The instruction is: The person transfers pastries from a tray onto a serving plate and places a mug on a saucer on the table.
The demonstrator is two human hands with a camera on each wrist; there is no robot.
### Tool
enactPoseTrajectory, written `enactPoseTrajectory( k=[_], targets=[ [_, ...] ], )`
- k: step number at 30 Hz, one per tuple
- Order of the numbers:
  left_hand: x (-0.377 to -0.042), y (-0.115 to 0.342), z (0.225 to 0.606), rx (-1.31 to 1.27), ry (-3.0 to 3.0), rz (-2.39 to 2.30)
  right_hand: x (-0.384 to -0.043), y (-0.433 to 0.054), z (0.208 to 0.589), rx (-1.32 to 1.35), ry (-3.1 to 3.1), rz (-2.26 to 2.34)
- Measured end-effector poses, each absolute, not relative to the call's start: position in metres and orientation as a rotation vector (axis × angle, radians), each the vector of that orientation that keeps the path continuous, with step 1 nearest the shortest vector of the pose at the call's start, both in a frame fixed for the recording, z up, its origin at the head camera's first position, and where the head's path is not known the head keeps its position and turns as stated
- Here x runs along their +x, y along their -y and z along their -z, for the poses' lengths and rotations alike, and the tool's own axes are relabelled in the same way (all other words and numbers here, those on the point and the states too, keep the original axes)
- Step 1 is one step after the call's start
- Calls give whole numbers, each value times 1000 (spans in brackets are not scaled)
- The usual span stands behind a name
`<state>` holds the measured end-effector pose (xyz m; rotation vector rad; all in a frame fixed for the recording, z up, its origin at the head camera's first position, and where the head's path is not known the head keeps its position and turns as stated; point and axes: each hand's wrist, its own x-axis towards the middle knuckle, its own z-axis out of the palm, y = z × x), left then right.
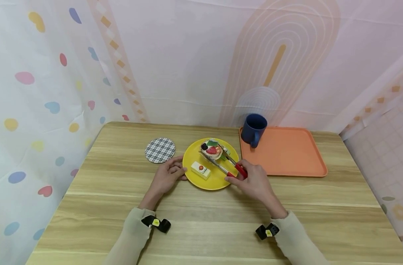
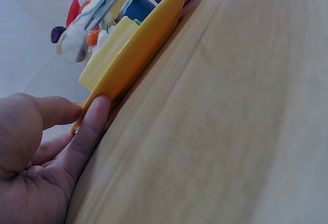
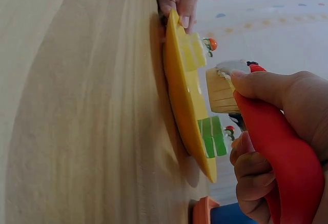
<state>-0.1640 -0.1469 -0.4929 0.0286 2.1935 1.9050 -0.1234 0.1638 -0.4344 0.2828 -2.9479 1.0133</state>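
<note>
My left hand (image 1: 168, 176) pinches the left rim of a yellow plate (image 1: 191, 158), thumb above and fingers beneath in the left wrist view. With my right hand (image 1: 254, 182) I grip red-handled metal tongs (image 1: 220, 168). Between the tongs' tips is a toy fruit tart (image 1: 210, 149) topped with a strawberry slice, a dark berry and a green leaf. In the right wrist view the tart hangs above the plate, apart from it. A pale yellow cake slice (image 1: 200, 170) rests on the plate's near left. Partly hidden behind the tongs, a green layered cake (image 3: 212, 137) sits on the right side.
Right of the plate lies an orange tray (image 1: 287, 154), with a dark blue mug (image 1: 253, 129) on its back left corner. A round checked coaster (image 1: 160, 150) is left of the plate. Patterned cloth (image 1: 188, 66) hangs behind the wooden table (image 1: 201, 228).
</note>
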Motion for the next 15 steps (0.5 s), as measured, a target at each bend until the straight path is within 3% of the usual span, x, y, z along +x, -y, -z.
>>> enactPoseTrajectory(
  k=[15],
  targets=[
    [-164,146,493,10,-2186,-1905,-120,-154,444,226,3046,-945]
  ],
)
